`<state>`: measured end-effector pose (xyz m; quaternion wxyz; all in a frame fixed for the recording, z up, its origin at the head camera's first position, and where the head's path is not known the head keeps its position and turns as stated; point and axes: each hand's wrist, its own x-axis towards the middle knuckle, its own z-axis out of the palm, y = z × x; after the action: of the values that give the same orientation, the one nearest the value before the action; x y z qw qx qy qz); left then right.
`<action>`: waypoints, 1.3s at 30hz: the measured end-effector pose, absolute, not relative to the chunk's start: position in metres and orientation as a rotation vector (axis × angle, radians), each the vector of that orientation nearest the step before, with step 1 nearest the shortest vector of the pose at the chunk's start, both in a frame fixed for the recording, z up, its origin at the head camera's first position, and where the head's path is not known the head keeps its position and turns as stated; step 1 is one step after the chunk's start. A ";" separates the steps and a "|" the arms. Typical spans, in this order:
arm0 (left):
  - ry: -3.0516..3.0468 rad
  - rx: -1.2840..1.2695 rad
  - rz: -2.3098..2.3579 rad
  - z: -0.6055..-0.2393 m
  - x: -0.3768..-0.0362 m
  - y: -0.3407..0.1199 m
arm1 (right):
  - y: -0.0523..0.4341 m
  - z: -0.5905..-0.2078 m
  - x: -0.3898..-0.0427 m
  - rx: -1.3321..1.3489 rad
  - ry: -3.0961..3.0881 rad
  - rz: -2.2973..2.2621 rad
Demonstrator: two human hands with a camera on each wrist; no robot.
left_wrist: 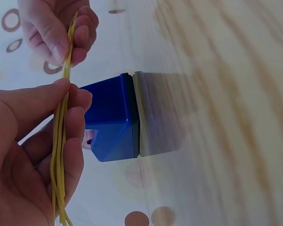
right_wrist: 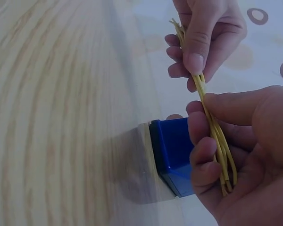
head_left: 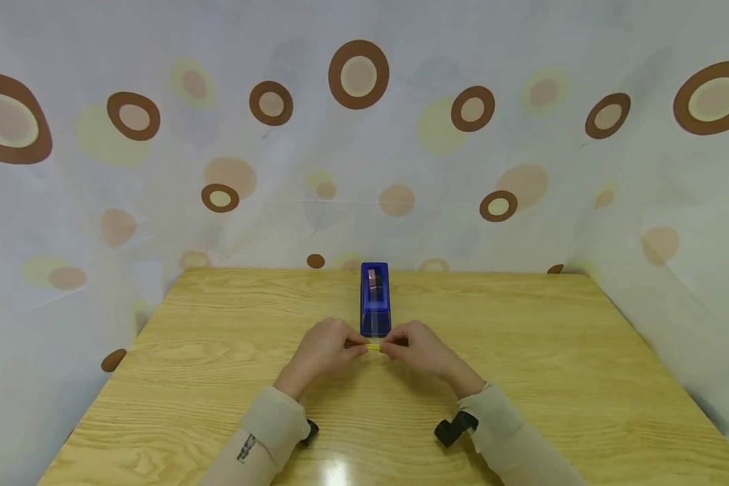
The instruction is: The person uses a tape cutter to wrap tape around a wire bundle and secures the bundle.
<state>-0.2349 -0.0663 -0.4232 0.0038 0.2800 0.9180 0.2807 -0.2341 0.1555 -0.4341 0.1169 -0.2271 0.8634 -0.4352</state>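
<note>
Just thin yellow rubber bands, bunched.

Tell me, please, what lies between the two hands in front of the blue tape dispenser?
A bundle of thin yellow strands spans the short gap from the left hand to the right hand, both pinching it, just before the dispenser. Both wrist views show it clearest.

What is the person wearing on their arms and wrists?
Both arms are in long beige sleeves. The left sleeve carries a small dark marking near the cuff. A small black device is strapped at each wrist, the one by the right sleeve showing most clearly. The left hand and right hand are bare.
</note>
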 end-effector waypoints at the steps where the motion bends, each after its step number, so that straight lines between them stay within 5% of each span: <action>1: 2.873 0.875 0.881 -0.423 -0.235 -0.066 | 0.155 -0.435 -0.234 -0.670 2.540 -1.273; 20: 2.711 0.742 0.857 -0.419 -0.242 -0.064 | 0.152 -0.439 -0.230 -0.684 2.707 -1.327; 39: 2.800 0.902 0.844 -0.420 -0.247 -0.065 | 0.157 -0.437 -0.238 -0.686 2.588 -1.306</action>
<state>-0.2470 -0.0647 -0.4197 0.0405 0.2944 0.9142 0.2756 -0.2381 0.1569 -0.4368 0.0811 -0.2294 0.8660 -0.4370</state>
